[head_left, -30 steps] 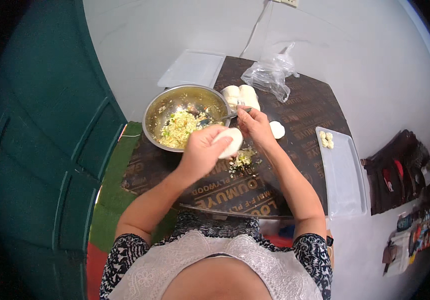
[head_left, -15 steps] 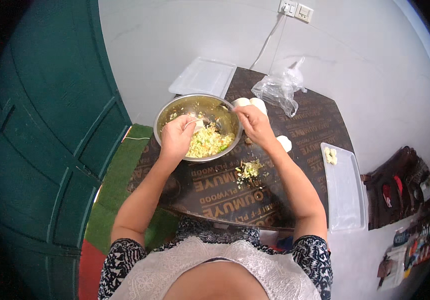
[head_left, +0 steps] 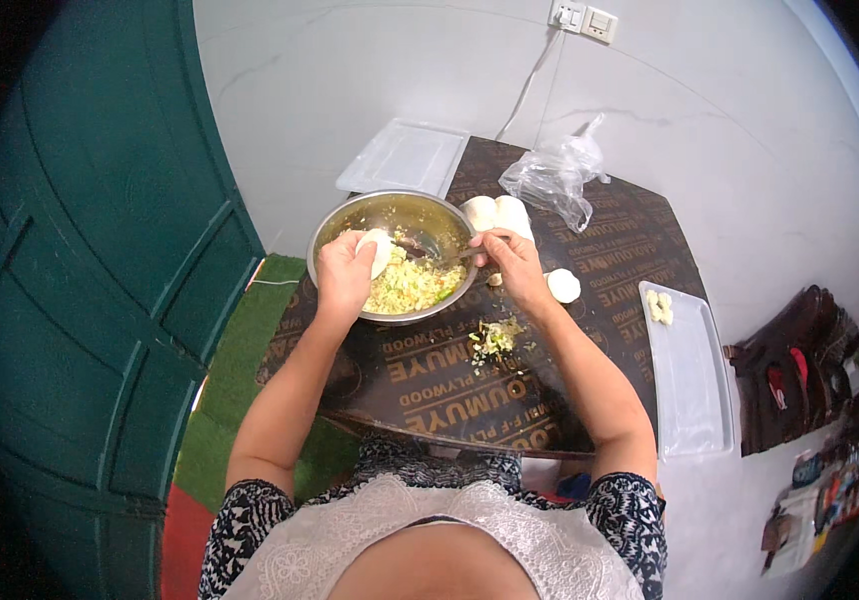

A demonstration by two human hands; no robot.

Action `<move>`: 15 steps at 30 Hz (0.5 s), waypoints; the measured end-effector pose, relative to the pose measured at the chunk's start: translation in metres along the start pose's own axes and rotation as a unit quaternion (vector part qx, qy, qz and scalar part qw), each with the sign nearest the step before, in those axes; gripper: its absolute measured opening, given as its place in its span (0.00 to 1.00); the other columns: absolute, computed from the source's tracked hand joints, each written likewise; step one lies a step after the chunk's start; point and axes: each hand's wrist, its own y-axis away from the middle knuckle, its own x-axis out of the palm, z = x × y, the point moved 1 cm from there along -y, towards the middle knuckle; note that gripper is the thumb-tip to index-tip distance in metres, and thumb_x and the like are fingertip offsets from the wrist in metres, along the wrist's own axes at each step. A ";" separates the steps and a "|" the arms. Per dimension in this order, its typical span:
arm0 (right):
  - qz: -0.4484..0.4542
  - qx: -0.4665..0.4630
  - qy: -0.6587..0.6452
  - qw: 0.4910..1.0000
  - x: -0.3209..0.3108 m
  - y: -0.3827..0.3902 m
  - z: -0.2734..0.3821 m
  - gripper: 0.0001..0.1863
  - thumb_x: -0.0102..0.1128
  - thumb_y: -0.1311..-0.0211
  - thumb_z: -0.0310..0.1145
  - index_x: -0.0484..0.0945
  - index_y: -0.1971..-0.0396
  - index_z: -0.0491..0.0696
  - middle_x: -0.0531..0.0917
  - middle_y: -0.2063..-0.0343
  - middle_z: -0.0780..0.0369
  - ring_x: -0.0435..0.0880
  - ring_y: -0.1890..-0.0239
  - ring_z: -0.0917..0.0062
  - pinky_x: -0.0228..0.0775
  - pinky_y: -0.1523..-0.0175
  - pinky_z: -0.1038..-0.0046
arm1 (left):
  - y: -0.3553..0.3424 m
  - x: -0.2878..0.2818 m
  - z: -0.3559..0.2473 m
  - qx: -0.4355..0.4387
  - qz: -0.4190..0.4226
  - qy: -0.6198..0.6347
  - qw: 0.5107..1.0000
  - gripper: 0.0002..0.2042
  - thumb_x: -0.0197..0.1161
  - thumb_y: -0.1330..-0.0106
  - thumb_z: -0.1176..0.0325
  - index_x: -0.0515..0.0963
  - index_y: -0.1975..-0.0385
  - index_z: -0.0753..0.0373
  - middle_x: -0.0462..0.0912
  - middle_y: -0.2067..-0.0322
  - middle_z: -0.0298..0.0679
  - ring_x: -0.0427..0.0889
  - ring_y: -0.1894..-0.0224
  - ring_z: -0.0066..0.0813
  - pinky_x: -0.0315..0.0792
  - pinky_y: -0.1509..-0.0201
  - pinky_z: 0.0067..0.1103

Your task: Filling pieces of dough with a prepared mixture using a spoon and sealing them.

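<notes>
My left hand (head_left: 344, 280) pinches a round white dough wrapper (head_left: 381, 253) at its edge, over the left side of a steel bowl (head_left: 395, 319). Chopped yellow-green filling (head_left: 405, 290) covers the bowl's bottom. At the bowl's right rim my right hand (head_left: 513, 268) is closed on the handle of a metal spoon (head_left: 471, 252), which reaches inward over the filling; its tip is hard to make out. Stacked white wrappers (head_left: 495, 213) lie just beyond my right hand. Another round white wrapper pile (head_left: 564, 286) sits to the right of my wrist.
Filling scraps (head_left: 496, 340) lie on the dark printed table (head_left: 450, 395) in front of me. At the right edge, a pale tray (head_left: 692, 390) holds several small dough pieces (head_left: 660, 307). Behind the bowl are another pale tray (head_left: 405, 155) and a clear plastic bag (head_left: 555, 185).
The wrapper in my left hand now shows its flat face, and that hand has shifted slightly left. My right hand has come a little nearer to me with the spoon, now more visible.
</notes>
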 end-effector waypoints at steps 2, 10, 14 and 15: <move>-0.013 0.038 -0.014 0.999 -0.006 0.000 -0.003 0.13 0.47 0.31 0.34 0.79 0.67 0.44 0.78 0.78 0.68 0.71 0.77 0.87 0.62 0.70 0.84 | -0.005 0.000 0.005 -0.032 -0.001 0.030 0.999 0.07 0.57 0.38 0.74 0.80 0.68 0.71 0.83 0.77 0.39 0.80 0.74 0.24 0.73 0.69 0.22; -0.159 0.147 -0.085 0.973 0.000 0.011 0.020 0.12 0.46 0.36 0.31 0.80 0.68 0.44 0.78 0.82 0.69 0.64 0.84 0.91 0.53 0.78 0.85 | -0.011 -0.003 -0.013 -0.213 0.046 0.196 0.956 0.10 0.46 0.37 0.81 0.70 0.61 0.80 0.78 0.66 0.53 0.83 0.68 0.43 0.82 0.70 0.31; -0.169 0.067 -0.066 0.981 0.002 0.012 0.039 0.11 0.48 0.35 0.32 0.79 0.68 0.44 0.78 0.82 0.69 0.63 0.83 0.92 0.52 0.78 0.86 | -0.011 0.005 -0.024 -0.302 0.084 0.281 0.907 0.14 0.41 0.38 0.83 0.60 0.53 0.83 0.69 0.54 0.61 0.79 0.57 0.54 0.84 0.59 0.42; -0.160 0.036 -0.056 0.985 0.004 0.012 0.044 0.11 0.49 0.34 0.33 0.79 0.68 0.45 0.78 0.82 0.69 0.62 0.83 0.92 0.53 0.78 0.86 | -0.010 0.008 -0.026 -0.302 0.082 0.281 0.907 0.14 0.41 0.38 0.83 0.60 0.53 0.83 0.69 0.54 0.61 0.79 0.57 0.54 0.84 0.59 0.42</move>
